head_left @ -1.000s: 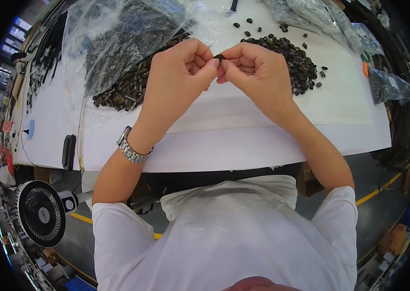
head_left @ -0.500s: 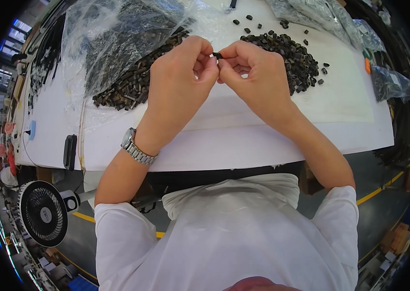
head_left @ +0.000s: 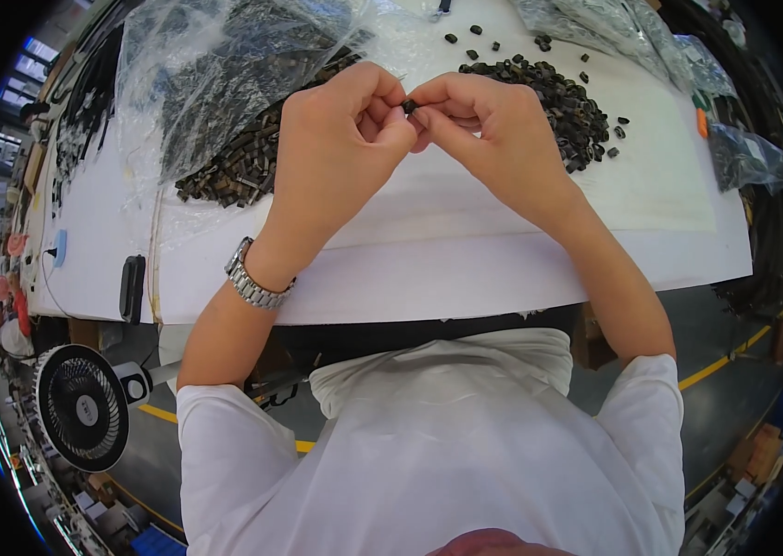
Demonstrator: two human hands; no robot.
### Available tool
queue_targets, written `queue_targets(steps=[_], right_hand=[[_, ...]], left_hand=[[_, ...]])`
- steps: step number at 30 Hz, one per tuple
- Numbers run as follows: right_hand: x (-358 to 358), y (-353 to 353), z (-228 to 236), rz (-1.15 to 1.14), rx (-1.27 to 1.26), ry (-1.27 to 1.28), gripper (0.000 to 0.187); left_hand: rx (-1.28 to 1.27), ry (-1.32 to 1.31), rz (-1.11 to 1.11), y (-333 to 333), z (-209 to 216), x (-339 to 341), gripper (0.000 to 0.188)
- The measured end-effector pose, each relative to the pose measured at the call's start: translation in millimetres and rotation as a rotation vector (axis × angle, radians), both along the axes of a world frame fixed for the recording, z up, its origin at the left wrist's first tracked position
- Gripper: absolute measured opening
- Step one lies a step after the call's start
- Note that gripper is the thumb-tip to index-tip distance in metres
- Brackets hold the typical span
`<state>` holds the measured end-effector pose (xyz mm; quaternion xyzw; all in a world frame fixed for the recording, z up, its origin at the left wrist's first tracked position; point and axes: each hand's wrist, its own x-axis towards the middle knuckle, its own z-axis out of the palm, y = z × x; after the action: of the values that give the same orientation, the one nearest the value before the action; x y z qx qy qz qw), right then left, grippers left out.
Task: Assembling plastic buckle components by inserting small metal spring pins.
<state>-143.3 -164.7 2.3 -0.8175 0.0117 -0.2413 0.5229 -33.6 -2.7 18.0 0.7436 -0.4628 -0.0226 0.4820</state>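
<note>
Shifting slightly left since the last frame, my right hand [head_left: 503,139] is meeting my left hand [head_left: 340,130], and the small dark piece [head_left: 409,107] is moving a little left with them. Both hands are pinching it narrowly, thumbs and fingertips nearly touching, and the piece is sitting between them, above the surface [head_left: 429,250].

Below my wrists, a broad pale stretch is reaching down to the near edge, giving my forearms room to swing. That edge is running under both forearms and ending at a corner on the right, well apart from my right hand.

Sideways, the room is tighter: the left pile [head_left: 234,171] is lying just past my left wrist, spilling from under a clear plastic bag [head_left: 225,83], and the right pile [head_left: 577,120] is spreading behind my right hand, a few loose pieces straying past its border. Farther left, a black case [head_left: 132,289] is lying just beside the near edge, and a fan [head_left: 84,410] is standing beyond it. My watch [head_left: 257,281] is circling my left wrist.
</note>
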Motion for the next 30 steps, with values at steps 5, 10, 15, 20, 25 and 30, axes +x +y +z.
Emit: queue_targets(steps=[5,10,15,20,25,30], right_hand=[[2,-8,5,0.154,0.188,0.053,0.018],[-1,-4,-2,0.083,0.318,0.003,0.016],[4,-6,-19,-0.044,0.164,-0.141,0.013],[9,16,-15,-0.047,0.207,-0.210,0.014],[4,12,-18,-0.158,0.039,-0.246,0.011],[14,20,-20,-0.074,0.184,-0.243,0.011]], left_hand=[[-0.017,0.261,-0.103,5,7,11,0.007],[-0.113,0.314,-0.120,-3,1,3,0.010],[-0.059,0.198,-0.049,-14,-8,2,0.009],[-0.057,0.221,-0.008,-2,-11,6,0.012],[-0.131,0.267,-0.013,-16,-19,4,0.012],[-0.127,0.108,0.057,-5,-18,4,0.005]])
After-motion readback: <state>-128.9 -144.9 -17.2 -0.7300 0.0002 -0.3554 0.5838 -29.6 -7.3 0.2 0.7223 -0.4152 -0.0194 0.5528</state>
